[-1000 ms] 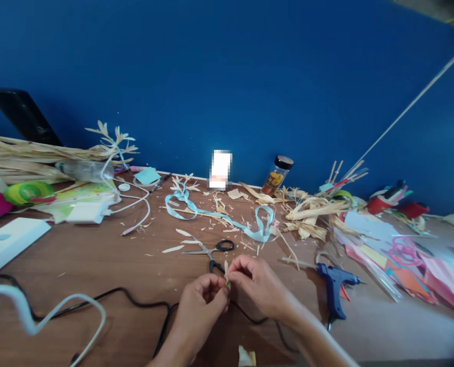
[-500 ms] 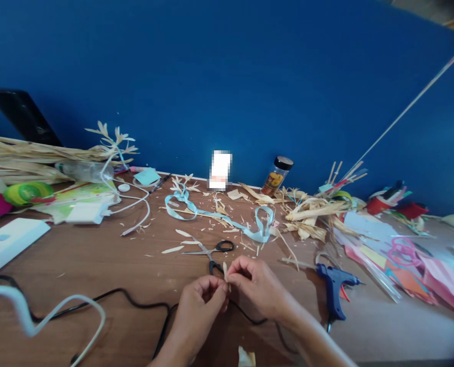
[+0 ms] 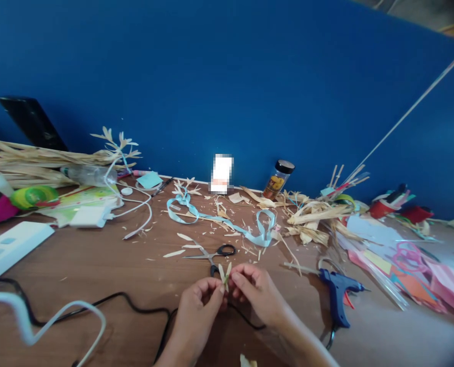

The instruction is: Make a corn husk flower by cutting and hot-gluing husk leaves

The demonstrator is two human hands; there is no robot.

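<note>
A small flower of pale dried-husk petals (image 3: 222, 272), with a bit of green at its middle, stands between my hands. My left hand (image 3: 198, 311) pinches its base between thumb and finger. At its right side my right hand (image 3: 255, 290) is closed, thumb against forefinger, on one of the petals; the exact grip is partly hidden. Just beyond lie scissors (image 3: 207, 255) with black handles, blades spread, one handle partly behind the flower. Several loose husk petals (image 3: 174, 253) are left of the blades.
A blue glue gun (image 3: 336, 295) lies at right. Light-blue ribbon (image 3: 227, 220), husk scraps and a tilted jar (image 3: 278, 179) are toward the blue wall. A black cable (image 3: 135, 307) crosses the near table; a white power strip (image 3: 15, 250) sits at left.
Two petals now stand apart in a V where a single upright one showed before. My right hand has shifted slightly right and down. The whole view has moved a little.
</note>
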